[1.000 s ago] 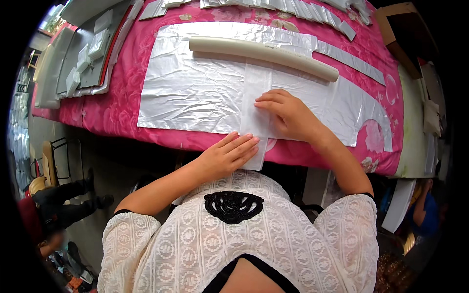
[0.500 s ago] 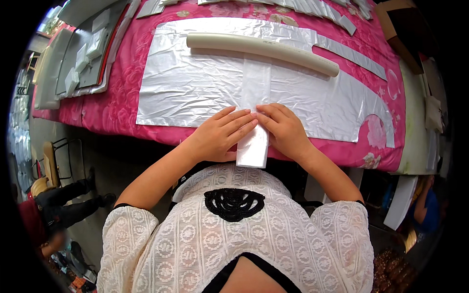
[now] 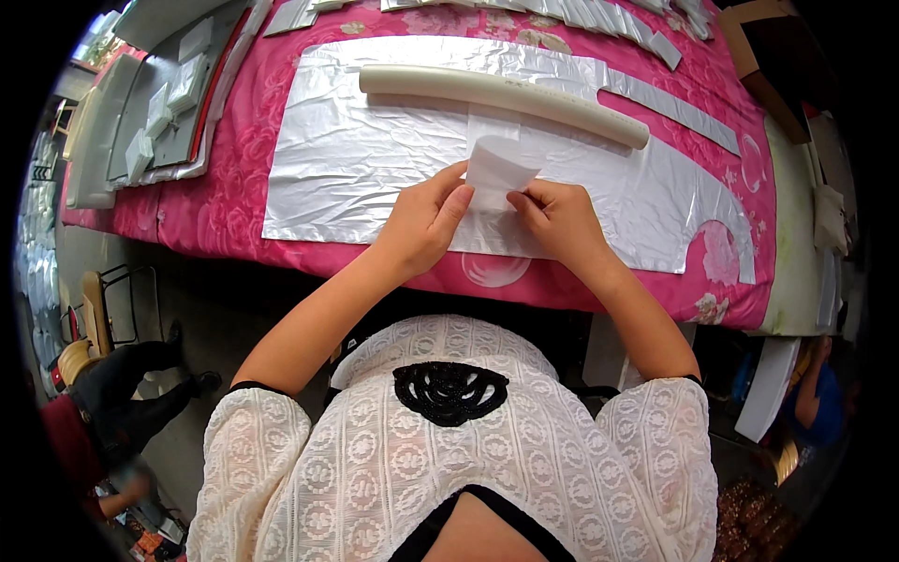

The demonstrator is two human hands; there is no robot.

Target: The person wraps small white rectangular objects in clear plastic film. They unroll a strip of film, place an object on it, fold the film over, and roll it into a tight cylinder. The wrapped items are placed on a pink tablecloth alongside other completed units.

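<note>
A thin white plastic strip [image 3: 503,163], flat and folded-looking, has its near end raised and curled back over itself. My left hand [image 3: 421,223] grips its left edge between thumb and fingers. At its right edge, my right hand [image 3: 564,223] pinches the film with thumb and curled fingers. The strip's far part runs up to a long cream pipe [image 3: 496,91], which lies across it. Beneath both spreads a large, wrinkled silvery-white plastic sheet [image 3: 346,178] with handle-shaped cutouts on its right side.
A pink flowered cloth [image 3: 225,206] covers the table. Folded white packets [image 3: 599,21] line the far edge. More packets lie on a grey board [image 3: 173,117] at the left. An open cardboard box [image 3: 763,66] stands far right. Another person [image 3: 122,393] is at the lower left.
Both hands have gone from lying flat on the strip to gripping its edges. Its near end, which hung toward me past the table edge, is now lifted and folded away from me.
</note>
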